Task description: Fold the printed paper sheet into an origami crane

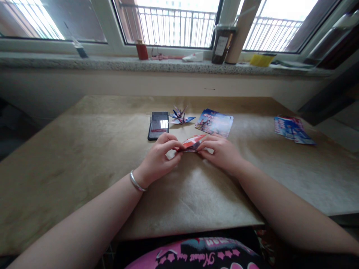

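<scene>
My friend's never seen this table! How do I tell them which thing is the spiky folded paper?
Find the big tan table, then the red paper between the left hand and right hand. Just beyond it, between the black phone and blue printed sheets, sits the origami figure. Its pointed tips stick up, while both neighbours are flat.

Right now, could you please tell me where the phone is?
In the head view, the phone lies on the table, just left of the folded paper figure and beyond the left hand.
</scene>
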